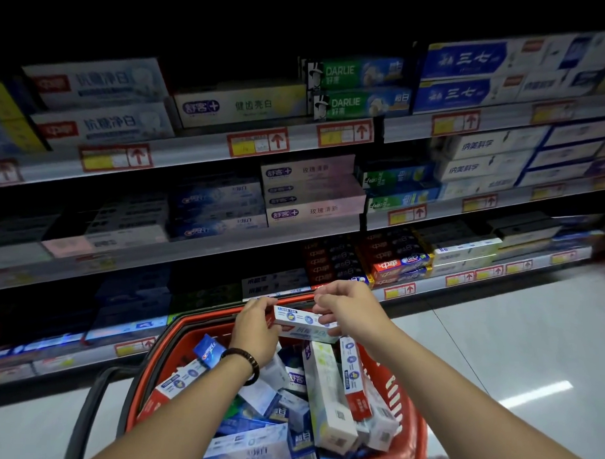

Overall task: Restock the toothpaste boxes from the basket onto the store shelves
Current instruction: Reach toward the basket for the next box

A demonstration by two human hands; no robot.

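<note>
Head view, only view.

Progress: basket (411,429) is heaped with loose boxes (326,395) lying at all angles, so most of the restock looks left to do. Shelves (194,150) carry stacked rows with dark gaps on the upper tier. Which shelf stock came from the basket cannot be told.

Item in hand: one white toothpaste box (303,323) with red end, lengthwise, held just above the pile at the basket's far rim. Not yet on a shelf. Similar white-and-red boxes sit upper left (100,81); likely destination, a judgement only.

Pose: both forearms reach forward over the basket. Left hand (256,330), beaded bracelet (246,361) at the wrist, fingers curled round the box's left end. Right hand (346,308) pinches the right end from above, fingers bent over the top edge.
</note>
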